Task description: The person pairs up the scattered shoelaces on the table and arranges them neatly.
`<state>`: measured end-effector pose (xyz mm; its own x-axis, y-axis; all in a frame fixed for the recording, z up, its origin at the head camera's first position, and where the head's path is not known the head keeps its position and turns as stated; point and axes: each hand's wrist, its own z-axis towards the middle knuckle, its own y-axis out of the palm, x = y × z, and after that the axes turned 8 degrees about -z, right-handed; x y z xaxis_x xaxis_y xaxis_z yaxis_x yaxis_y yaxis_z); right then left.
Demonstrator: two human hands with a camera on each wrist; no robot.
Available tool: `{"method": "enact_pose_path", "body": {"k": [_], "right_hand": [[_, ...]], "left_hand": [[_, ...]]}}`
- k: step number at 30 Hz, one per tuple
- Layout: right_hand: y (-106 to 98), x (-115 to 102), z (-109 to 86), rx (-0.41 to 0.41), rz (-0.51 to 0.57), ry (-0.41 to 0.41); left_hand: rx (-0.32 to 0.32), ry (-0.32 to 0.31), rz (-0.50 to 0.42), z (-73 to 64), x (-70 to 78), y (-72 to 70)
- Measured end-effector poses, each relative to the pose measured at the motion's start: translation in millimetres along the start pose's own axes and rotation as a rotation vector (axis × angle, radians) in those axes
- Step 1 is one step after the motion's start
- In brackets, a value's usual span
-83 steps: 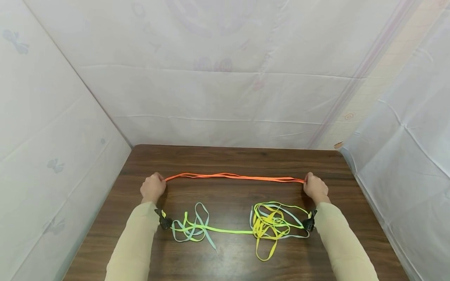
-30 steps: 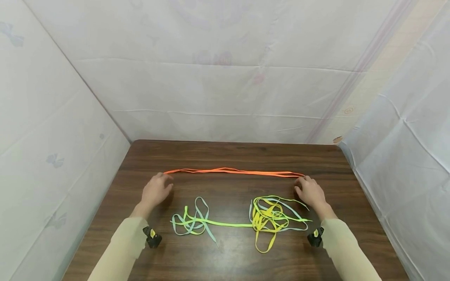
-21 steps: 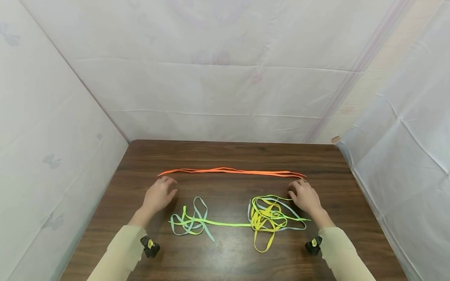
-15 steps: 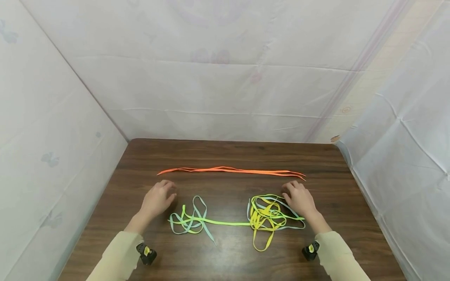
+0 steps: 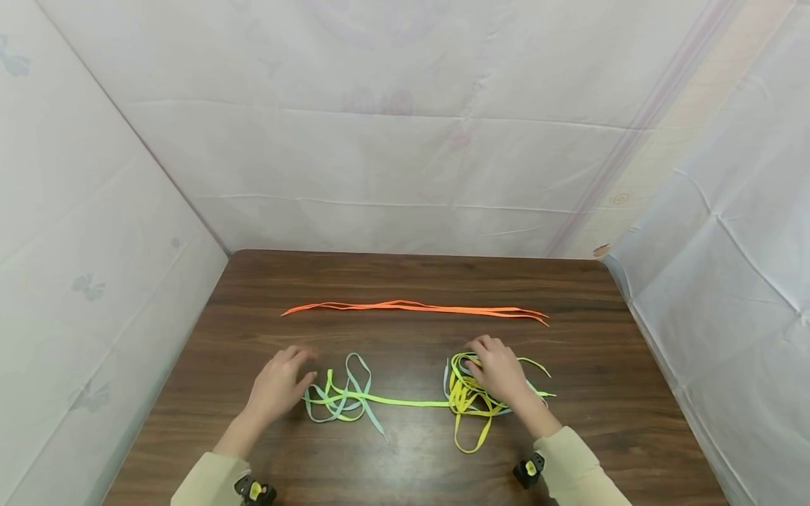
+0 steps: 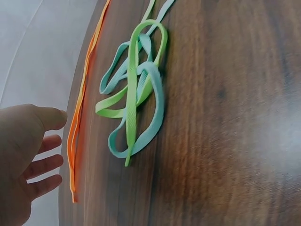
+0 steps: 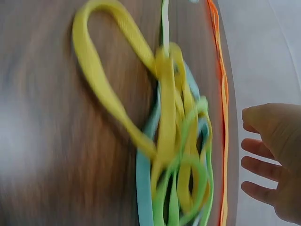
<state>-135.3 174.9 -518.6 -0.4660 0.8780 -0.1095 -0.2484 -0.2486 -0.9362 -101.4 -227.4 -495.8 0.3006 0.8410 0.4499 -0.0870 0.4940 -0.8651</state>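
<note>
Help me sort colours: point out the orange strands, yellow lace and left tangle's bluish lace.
Orange strands (image 5: 455, 310), head view: near the middle.
Yellow lace (image 7: 167, 106), right wrist view: flat central strand.
Bluish lace (image 6: 160, 101), left wrist view: side of lower loop.

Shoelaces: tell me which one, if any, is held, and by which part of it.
None is held. The left hand is empty, its fingers relaxed; the right hand, over the yellow shoelace in the head view, is empty too.

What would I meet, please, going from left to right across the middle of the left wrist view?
Left hand, orange lacing, tangle of green and light-blue laces, wooden tabletop to the right edge.
</note>
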Motion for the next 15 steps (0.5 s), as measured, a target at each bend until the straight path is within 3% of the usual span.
{"method": "enact_pose_path", "body": {"k": [6,15], "right_hand": [[3.9,-32.5,6.9,-0.002,-0.006,-0.106],[7.6,-65.1,9.3,-0.012,-0.008,-0.207]], "left_hand": [[0.015,0.046,0.014,-7.7,3.3,3.2],[0.03,0.054,0.018,-15.7,9.1,3.9]]}}
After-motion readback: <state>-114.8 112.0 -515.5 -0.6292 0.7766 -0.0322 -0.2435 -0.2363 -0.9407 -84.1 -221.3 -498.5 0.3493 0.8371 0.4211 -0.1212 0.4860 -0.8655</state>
